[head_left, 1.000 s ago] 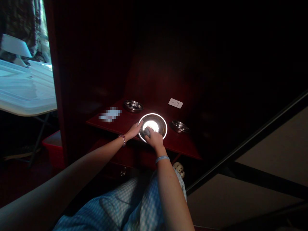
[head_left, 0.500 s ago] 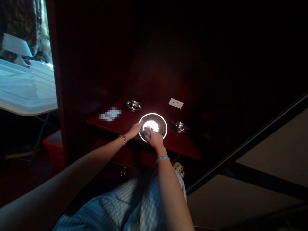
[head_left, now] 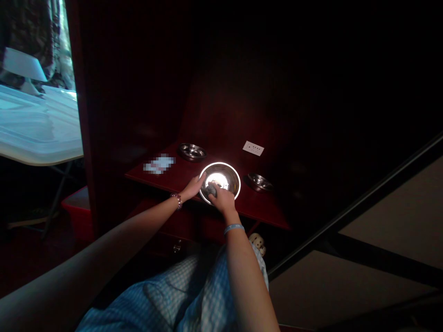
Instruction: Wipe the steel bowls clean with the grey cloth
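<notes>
A shiny steel bowl (head_left: 234, 183) stands near the front edge of the dark red desk, bright light glaring off its inside. My left hand (head_left: 194, 187) grips its left rim, thumb on the inner side and the other fingers hidden outside. Reaching in over the near rim, my right hand (head_left: 223, 199) is closed on a grey, rough-looking lump like a steel wool scrubber (head_left: 212, 189), held against the bowl's inner left side. What lies at the bowl's bottom is lost in the glare.
One shallow steel dish (head_left: 192, 152) sits behind to the left, another steel dish (head_left: 260, 182) to the right. A blurred-out pale item (head_left: 159, 164) lies on the desk (head_left: 152, 181) at left. A white socket plate (head_left: 253, 148) is on the back panel. Below is a drawer knob (head_left: 177, 246).
Almost nothing differs. My right hand and the grey scrubber shift very slightly inside the bowl; my left hand keeps its place on the rim.
</notes>
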Demonstrator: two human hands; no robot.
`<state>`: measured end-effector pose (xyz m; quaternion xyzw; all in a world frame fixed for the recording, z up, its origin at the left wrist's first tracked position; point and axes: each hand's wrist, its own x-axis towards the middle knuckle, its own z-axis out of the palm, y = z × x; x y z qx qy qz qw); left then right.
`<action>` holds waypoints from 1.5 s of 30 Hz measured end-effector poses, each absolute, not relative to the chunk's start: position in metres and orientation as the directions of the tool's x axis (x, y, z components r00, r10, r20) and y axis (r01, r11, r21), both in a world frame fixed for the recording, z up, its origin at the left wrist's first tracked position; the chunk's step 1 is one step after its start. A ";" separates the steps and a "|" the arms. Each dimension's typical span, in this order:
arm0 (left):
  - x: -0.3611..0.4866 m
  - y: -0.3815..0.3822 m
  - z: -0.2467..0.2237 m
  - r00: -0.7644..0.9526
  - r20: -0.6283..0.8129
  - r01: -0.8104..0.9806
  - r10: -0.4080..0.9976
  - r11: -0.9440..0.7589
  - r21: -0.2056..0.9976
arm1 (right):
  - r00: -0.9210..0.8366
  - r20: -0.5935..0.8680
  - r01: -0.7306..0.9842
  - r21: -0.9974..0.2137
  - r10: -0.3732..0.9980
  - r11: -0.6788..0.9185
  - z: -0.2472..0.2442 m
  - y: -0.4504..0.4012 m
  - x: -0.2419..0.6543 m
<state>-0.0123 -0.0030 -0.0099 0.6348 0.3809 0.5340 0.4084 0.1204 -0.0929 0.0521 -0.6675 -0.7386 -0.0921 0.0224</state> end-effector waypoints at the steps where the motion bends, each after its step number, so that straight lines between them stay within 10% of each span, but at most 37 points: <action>1: -0.012 -0.003 -0.010 0.140 0.365 0.044 0.920 -0.374 0.926 | -0.113 0.160 0.990 0.103 0.981 0.097 0.052 -0.093 0.121; 45: -0.012 -0.005 -0.009 0.111 0.384 0.082 0.917 -0.393 0.916 | -0.105 0.159 0.990 0.106 0.982 0.089 0.053 -0.094 0.119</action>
